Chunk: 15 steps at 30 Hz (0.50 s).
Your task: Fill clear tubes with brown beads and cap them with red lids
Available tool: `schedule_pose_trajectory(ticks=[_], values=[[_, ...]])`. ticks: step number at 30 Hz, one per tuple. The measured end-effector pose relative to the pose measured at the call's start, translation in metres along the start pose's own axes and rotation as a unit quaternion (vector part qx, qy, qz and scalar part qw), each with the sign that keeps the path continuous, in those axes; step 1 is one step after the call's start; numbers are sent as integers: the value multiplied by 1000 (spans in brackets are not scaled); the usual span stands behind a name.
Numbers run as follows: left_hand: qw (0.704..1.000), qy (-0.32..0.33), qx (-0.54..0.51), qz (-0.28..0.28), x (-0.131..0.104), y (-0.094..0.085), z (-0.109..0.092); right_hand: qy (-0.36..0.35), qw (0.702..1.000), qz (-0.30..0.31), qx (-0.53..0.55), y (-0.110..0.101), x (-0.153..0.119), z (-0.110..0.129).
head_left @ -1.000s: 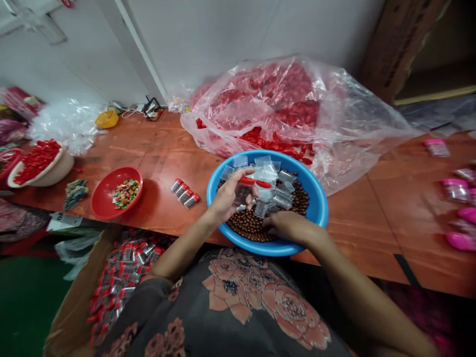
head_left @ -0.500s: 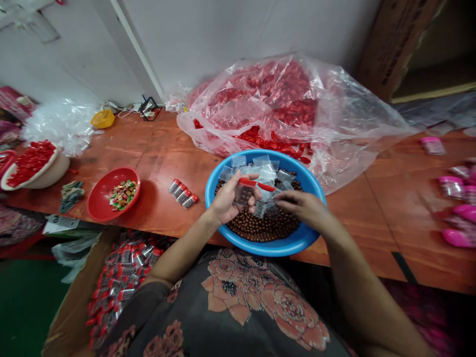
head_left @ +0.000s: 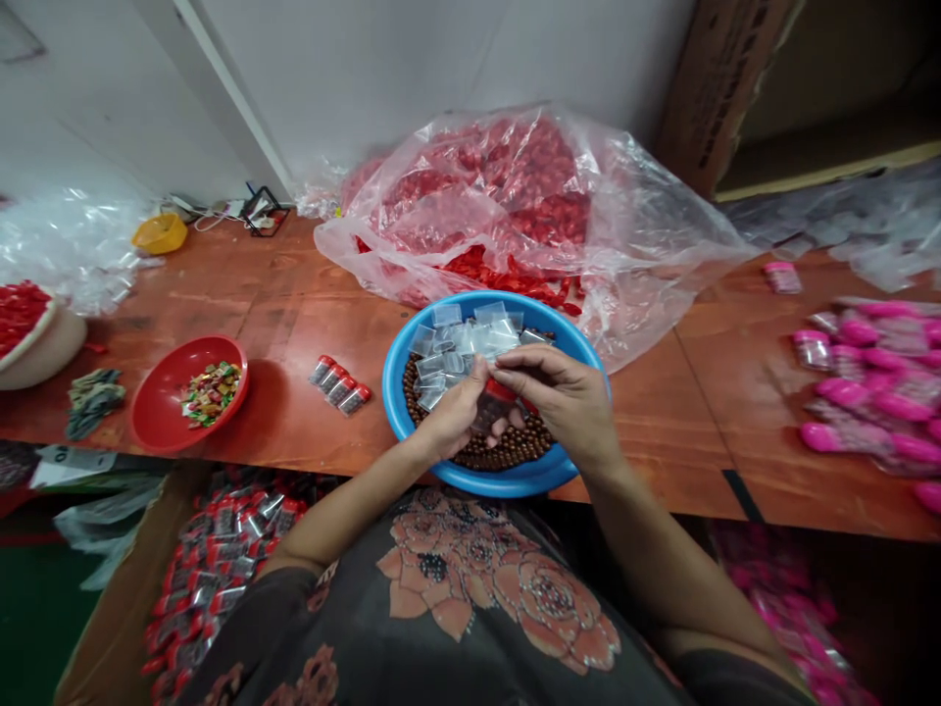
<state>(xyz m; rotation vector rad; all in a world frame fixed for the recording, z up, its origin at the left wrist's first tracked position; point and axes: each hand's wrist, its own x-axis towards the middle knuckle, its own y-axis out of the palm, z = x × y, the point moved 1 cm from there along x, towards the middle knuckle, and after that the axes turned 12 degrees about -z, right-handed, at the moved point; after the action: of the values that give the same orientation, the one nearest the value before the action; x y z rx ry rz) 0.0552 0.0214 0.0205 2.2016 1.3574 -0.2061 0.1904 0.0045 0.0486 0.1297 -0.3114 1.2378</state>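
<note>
My left hand (head_left: pixel 457 417) is closed around a small clear plastic box (head_left: pixel 488 412) with a red cap and dark contents. At its upper end, the fingertips of my right hand (head_left: pixel 569 397) are pinched together close to my left thumb, partly covering the red part. Beneath both hands stands a blue basin (head_left: pixel 392 387) holding round brown beads or balls (head_left: pixel 507 456). Flat, clear, empty plastic boxes (head_left: pixel 447 338) lie on top of them. Left of the basin, several filled boxes with red caps (head_left: pixel 339 384) lie in a row.
Behind the basin, a large clear bag (head_left: pixel 632 265) holds red plastic pieces. A red bowl (head_left: pixel 151 407) with wrapped sweets, a grey cloth (head_left: pixel 94 402) and a white bowl (head_left: pixel 48 348) stand left. Pink-capped containers (head_left: pixel 874 363) cover the right. Below left, a carton (head_left: pixel 118 608) holds red-capped boxes.
My right hand has moved from the red strip at the box's side to its upper end, against my left thumb. The box is now more upright. The view has shifted right.
</note>
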Motion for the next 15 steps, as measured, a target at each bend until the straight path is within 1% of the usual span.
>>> schedule_pose_trajectory(ticks=[4,6,11,14,15], values=[[1000,10,10,-3,-1,2,-3,46,999,22,-13,-3,-2,-5],[1000,10,13,-5,-2,3,-5,39,998,37,-32,-6,-3,-7],[1000,13,17,-16,-2,3,-7,-47,989,94,-99,-10,-4,-6],[1000,6,2,-26,-3,2,-8,-110,977,148,-111,-13,-2,-3],[1000,5,-9,-29,-3,1,-9,-126,973,157,-115,-14,-1,-3]])
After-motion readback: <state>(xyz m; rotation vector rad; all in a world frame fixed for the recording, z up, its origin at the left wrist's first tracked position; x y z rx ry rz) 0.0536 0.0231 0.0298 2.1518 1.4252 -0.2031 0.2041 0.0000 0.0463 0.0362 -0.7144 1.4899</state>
